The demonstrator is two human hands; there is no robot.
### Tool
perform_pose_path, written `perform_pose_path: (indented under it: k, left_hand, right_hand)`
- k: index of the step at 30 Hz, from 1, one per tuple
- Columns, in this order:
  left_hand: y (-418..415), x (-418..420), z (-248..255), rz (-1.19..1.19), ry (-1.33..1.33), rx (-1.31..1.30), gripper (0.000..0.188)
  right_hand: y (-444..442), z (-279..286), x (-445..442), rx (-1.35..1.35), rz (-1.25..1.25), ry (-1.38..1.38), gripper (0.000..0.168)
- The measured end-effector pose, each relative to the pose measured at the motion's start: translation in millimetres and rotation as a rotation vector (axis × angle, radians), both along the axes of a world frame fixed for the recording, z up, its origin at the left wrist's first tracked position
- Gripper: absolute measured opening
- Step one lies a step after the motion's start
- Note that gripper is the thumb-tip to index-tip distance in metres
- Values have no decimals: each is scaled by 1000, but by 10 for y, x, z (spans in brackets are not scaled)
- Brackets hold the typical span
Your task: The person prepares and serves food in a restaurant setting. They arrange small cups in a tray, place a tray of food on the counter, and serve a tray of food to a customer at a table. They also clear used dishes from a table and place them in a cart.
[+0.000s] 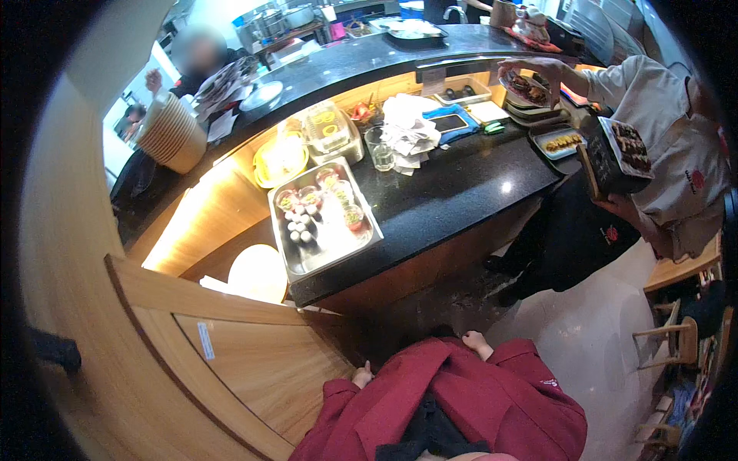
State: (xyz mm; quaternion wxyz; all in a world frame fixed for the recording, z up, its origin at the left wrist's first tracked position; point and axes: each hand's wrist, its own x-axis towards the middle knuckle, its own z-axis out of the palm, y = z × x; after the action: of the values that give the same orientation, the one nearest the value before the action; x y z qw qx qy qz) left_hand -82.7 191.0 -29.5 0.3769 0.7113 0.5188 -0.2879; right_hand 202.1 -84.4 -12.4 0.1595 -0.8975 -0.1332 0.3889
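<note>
My left hand [362,375] hangs low beside the wooden door, at the cuff of a red sleeve; its finger closure is too small to read. My right hand [477,344] rests in front of my body, fingers curled, with no object visible in it. Before me on the black counter [461,199] stands a steel tray [308,265] with several small garnished glass cups [353,218] and a cluster of small white-topped containers [299,226]. Behind it are a lidded plastic container [328,129], a drinking glass [382,157], crumpled white papers [408,129] and a blue-cased device [452,122].
At the right a co-worker [663,132] holds a black box with a food tray [631,147] on it and reaches to stacked plates [526,92]. The wooden door [253,369] is close at left. Stacked tubs [170,132] stand on the upper ledge; chairs [671,340] stand far right.
</note>
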Motion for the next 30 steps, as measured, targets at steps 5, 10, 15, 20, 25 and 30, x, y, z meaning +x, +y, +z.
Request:
perform_pose_path:
  k: [5, 10, 15, 20, 25, 30]
  left_hand:
    - [-43, 400, 643, 112, 109, -21, 71]
    - [105, 391, 200, -44, -41, -69, 66]
    - [168, 816, -13, -59, -135, -155, 61]
    - [23, 1240, -34, -131, -191, -150, 57]
    - [-386, 2055, 247, -473, 2, -107, 41]
    - [-928, 3231, 442, -606, 24, 1, 33]
  right_hand:
    - [-174, -338, 141, 18, -18, -50, 38]
    - [-106, -64, 341, -33, -139, 17, 45]
    - [-261, -85, 562, 30, -448, 313, 66]
    - [-682, -379, 789, -21, -283, 366, 66]
    - [-1317, -947, 1279, 379, -533, 465, 31]
    - [-1858, -803, 1675, 247, -603, 359, 39]
